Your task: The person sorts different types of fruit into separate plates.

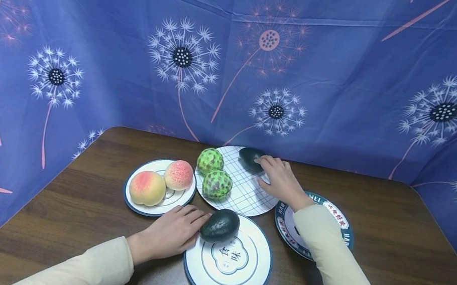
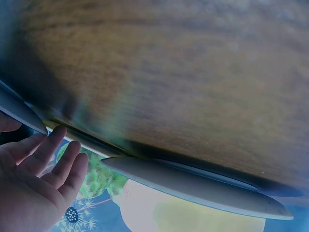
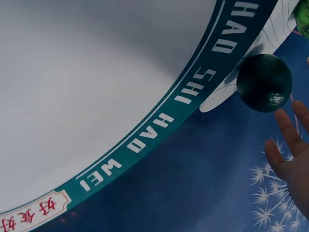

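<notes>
A dark green avocado (image 1: 221,226) lies on the white, blue-rimmed plate (image 1: 227,280) at the front. Beside its left end is my left hand (image 1: 173,233), the fingertips at the fruit; whether they press on it is hard to see. In the left wrist view the left hand's (image 2: 36,179) fingers are extended and spread. On the far checked plate (image 1: 258,196) sits a second avocado (image 1: 249,159). My right hand (image 1: 279,179) reaches to its right side. The right wrist view shows the right hand's (image 3: 295,171) fingers spread, just short of this avocado (image 3: 263,82).
Two green spotted fruits (image 1: 217,185) share the checked plate. Two peaches (image 1: 148,188) lie on a blue-rimmed plate (image 1: 131,202) at the left. Under the right forearm stands a green-rimmed plate (image 1: 347,235). A blue dandelion-print cloth (image 1: 336,80) hangs behind the wooden table (image 1: 393,273).
</notes>
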`<state>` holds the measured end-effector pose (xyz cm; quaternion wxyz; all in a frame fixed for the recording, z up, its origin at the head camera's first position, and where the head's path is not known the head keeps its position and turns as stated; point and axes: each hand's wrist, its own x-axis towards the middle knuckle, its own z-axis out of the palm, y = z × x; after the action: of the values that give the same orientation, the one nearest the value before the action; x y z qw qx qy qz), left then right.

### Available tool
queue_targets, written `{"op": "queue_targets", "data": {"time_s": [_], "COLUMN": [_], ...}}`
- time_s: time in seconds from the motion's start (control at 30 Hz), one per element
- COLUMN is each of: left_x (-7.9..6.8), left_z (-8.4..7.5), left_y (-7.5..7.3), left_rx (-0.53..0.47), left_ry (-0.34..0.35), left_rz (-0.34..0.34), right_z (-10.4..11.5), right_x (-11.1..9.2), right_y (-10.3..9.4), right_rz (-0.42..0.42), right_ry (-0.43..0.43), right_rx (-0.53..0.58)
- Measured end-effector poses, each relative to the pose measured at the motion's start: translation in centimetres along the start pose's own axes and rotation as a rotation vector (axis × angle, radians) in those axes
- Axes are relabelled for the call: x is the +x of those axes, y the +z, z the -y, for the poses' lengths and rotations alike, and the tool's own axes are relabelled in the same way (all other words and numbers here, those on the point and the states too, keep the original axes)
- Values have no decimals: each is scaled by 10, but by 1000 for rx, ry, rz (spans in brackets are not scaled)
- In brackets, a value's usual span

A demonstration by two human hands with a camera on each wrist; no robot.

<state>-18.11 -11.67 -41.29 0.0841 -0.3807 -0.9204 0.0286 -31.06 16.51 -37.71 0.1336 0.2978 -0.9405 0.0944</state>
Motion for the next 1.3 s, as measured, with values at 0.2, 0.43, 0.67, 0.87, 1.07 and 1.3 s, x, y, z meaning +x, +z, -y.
{"op": "queue_targets", "data": {"time_s": [0.2,0.43,0.67,0.87,1.07,1.3], "left_x": [0,1,0,0,0,-1], "left_z": [0,0,0,0,0,0], "left_y": [1,1,1,0,0,0], "left_rx": [-2,-1,-3,-2,-5,-17], "left_ry": [0,2,4,4,1,-2], "left_rz": [1,-3,-7,-9,-8,-2], "right_z": [-3,-4,-4,-3,-5,-5], "right_x": [6,15,26,34,38,38], "right_y": [3,8,10,12,15,18], "right_rz": [-10,-12,22,52,77,93], "right_ry": [39,79,137,184,214,216], "right_rx": [-9,-39,-46,-49,-35,-14]}}
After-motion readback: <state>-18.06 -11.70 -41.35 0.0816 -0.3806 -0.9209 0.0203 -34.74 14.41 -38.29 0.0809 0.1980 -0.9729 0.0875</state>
